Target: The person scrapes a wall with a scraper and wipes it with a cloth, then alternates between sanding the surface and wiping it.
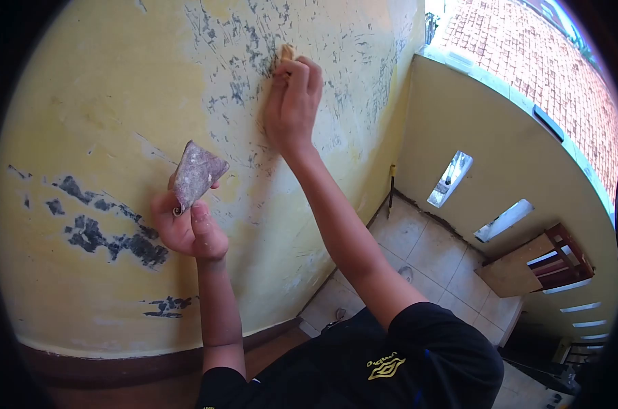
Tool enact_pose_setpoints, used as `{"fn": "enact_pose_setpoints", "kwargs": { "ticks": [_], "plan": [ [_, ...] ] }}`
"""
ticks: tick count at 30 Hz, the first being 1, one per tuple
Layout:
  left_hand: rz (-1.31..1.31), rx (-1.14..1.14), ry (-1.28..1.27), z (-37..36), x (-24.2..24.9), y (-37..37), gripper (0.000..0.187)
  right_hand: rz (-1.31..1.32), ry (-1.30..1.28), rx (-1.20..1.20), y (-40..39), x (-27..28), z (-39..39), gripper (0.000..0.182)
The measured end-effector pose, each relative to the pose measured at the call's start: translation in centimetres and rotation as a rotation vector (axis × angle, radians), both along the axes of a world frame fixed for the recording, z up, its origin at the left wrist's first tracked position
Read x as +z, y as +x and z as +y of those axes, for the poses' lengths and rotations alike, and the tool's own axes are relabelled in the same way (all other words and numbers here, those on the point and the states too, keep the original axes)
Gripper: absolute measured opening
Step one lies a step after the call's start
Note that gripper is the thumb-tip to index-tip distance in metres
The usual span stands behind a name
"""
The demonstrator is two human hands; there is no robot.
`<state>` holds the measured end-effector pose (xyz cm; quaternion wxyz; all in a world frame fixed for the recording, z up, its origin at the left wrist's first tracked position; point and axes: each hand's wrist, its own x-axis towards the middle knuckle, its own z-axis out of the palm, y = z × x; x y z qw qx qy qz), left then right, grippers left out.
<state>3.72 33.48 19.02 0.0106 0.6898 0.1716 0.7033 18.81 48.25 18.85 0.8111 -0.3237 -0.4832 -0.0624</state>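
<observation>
My left hand (189, 228) is closed around the lower part of a dusty grey putty spreader (200, 169), a flat plate with a curled edge at its bottom corner. It is held just off the yellow wall (118, 123). Higher up, my right hand (296, 102) is against the wall with fingers bent round a small tan piece (286, 52). Its kind I cannot make out, as the fingers cover most of it. Around the right hand the wall has a pale patch with many dark scratch marks. Larger dark bare patches (111, 238) lie left of my left hand.
A low yellow wall (500, 129) with slot openings stands at the right, tiled roof (527, 54) beyond it. A dark rod (392, 187) leans in the corner. A wooden panel (537, 262) rests by the low wall. Pale tiles (431, 259) cover the floor.
</observation>
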Motion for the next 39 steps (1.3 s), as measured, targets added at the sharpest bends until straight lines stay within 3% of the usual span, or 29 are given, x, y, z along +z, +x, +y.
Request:
{"fn": "enact_pose_setpoints", "kwargs": {
  "ticks": [4,6,9,11,13,15,18,23,26,28,31,33,36,39],
  "plan": [
    [0.218,0.103,0.09,0.4,1.7,-0.5,0.022,0.369,-0.551,-0.039,2.6,-22.8,2.8,0.009],
    [0.267,0.039,0.072,0.2,1.7,-0.2,0.022,0.49,-0.69,0.027,1.9,-27.8,1.7,0.009],
    [0.171,-0.018,-0.058,-0.4,1.6,-0.7,0.023,0.43,-0.597,-0.031,0.3,-19.0,1.2,0.007],
    [0.043,-0.059,-0.106,-1.1,2.2,-1.1,0.024,0.37,-0.315,0.085,-0.3,-7.3,0.5,0.011],
    [-0.086,-0.103,-0.163,-1.9,2.9,-1.6,0.026,0.099,-0.011,0.142,-1.4,3.6,-2.0,0.016],
    [-0.126,-0.147,-0.106,-3.2,3.8,-1.8,0.029,-0.114,0.166,0.112,-3.8,9.3,-4.7,0.017],
    [-0.173,-0.126,-0.112,-4.1,3.3,-2.8,0.03,-0.114,0.074,0.079,-4.3,5.8,-5.6,0.019],
    [-0.063,-0.006,-0.173,-3.7,0.9,-4.7,0.027,0.111,-0.455,0.058,-3.1,-22.0,-5.1,0.009],
    [0.131,-0.031,-0.198,-3.8,2.1,-4.7,0.027,0.146,-0.456,0.068,-3.6,-21.1,-4.8,0.008],
    [0.077,-0.093,-0.218,-4.0,2.6,-4.9,0.027,0.143,-0.255,0.031,-3.9,-11.8,-4.2,0.008],
    [0.016,-0.174,-0.241,-4.6,2.3,-4.5,0.028,-0.103,0.072,0.164,-3.0,4.0,-4.0,0.011],
    [0.016,-0.178,-0.226,-4.6,2.2,-4.3,0.028,-0.331,0.18,0.112,-2.8,8.8,-5.2,0.018],
    [-0.013,-0.21,-0.24,-5.1,0.9,-4.4,0.028,-0.193,0.097,0.042,-1.4,3.5,-2.6,0.017],
    [0.007,-0.189,-0.281,-5.9,0.1,-4.8,0.028,0.071,-0.394,-0.036,2.0,-13.7,0.7,0.01]
  ]
}}
